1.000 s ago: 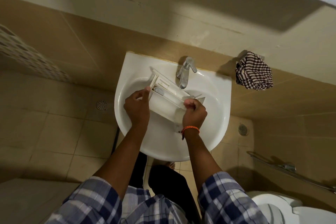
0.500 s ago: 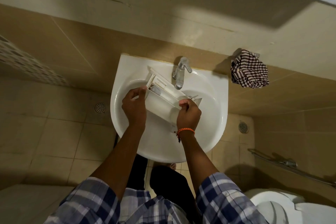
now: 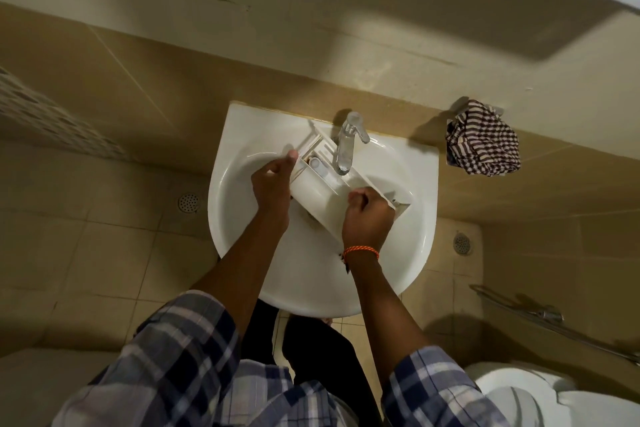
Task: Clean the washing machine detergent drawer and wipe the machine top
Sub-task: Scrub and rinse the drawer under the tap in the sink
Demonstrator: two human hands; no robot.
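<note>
Beige tile all round, wall and floor, and we're looking straight down into a small bathroom. Toilet (image 3: 540, 395) tucked in at lower right, a checked cloth (image 3: 483, 142) hanging on the wall beside the sink (image 3: 408, 253). That white sink is centre stage, and lying slantwise across its bowl is the drawer (image 3: 322, 194), far end up by the rim, near end low to the right. The tap (image 3: 348, 146) stands right over its compartments; whether water is running, I can't tell from here. Left hand (image 3: 273, 191) is wrapped round the drawer's left side, thumb up on the edge. Right hand (image 3: 367, 218), orange thread (image 3: 362, 250) at the wrist, is fisted on the near right end, gripping it too.

So this looks like the rinse-and-scrub step, drawer out of the machine and held under the spout. Next move, I'd say, calls for turning the drawer so each compartment meets the spout, keeping a firm two-handed hold since wet plastic slips. The machine top isn't in view at all.
</note>
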